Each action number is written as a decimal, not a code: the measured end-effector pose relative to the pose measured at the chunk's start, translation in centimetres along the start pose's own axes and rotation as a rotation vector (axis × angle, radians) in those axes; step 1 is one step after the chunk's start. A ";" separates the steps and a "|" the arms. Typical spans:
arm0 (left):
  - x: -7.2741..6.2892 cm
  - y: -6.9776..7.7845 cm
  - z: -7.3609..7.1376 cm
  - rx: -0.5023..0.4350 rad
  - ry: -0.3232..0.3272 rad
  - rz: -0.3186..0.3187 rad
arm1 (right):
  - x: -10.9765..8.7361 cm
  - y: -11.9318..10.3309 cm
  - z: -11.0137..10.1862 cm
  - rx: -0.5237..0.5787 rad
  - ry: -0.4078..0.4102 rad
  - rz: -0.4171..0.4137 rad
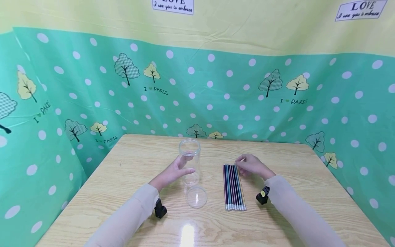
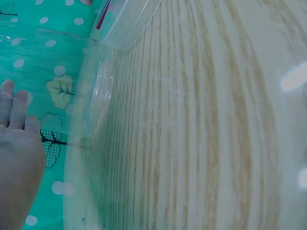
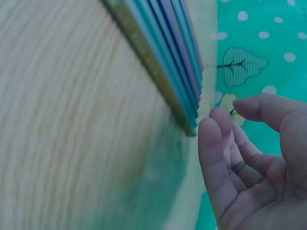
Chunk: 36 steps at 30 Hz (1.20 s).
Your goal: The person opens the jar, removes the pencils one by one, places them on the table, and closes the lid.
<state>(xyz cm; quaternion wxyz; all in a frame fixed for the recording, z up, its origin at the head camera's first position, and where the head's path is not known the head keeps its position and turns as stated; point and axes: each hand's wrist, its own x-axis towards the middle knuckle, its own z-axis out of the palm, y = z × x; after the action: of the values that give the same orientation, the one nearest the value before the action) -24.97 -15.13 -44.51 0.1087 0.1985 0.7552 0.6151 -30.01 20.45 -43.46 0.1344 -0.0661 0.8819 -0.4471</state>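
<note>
A tall clear jar (image 1: 195, 164) stands upright on the table. My left hand (image 1: 176, 170) holds it from the left, fingers on its far side and thumb across its near side. In the left wrist view, the fingers (image 2: 18, 103) show beside the transparent wall. A clear round lid (image 1: 196, 197) lies just in front of the jar. To the right, several pencils (image 1: 232, 187) lie side by side in a row, with a yellow pencil (image 3: 148, 64) at the right edge. My right hand (image 1: 251, 164) hovers by their far ends, fingers loosely bent, with nothing held.
The wooden table (image 1: 132, 192) reaches back to a green dotted curtain (image 1: 216, 85), which also hangs along both sides. Black wrist cameras sit under both sleeves, one below the left sleeve (image 1: 129, 212) and one below the right sleeve (image 1: 296, 209).
</note>
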 end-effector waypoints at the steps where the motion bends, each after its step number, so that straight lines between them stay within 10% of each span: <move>1: 0.0 0.0 0.0 -0.001 0.000 0.001 | -0.1 -0.3 0.0 -0.011 -0.003 -0.010; 36: 0.1 -0.2 -0.1 -0.003 0.002 0.002 | -3.0 -5.6 7.4 -0.163 -0.370 -0.432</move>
<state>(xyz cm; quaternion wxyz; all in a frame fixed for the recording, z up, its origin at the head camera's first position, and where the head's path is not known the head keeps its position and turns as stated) -25.12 -15.18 -44.70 0.1078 0.1986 0.7543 0.6165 -24.95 12.13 -42.56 0.1891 -0.3431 0.8409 -0.3734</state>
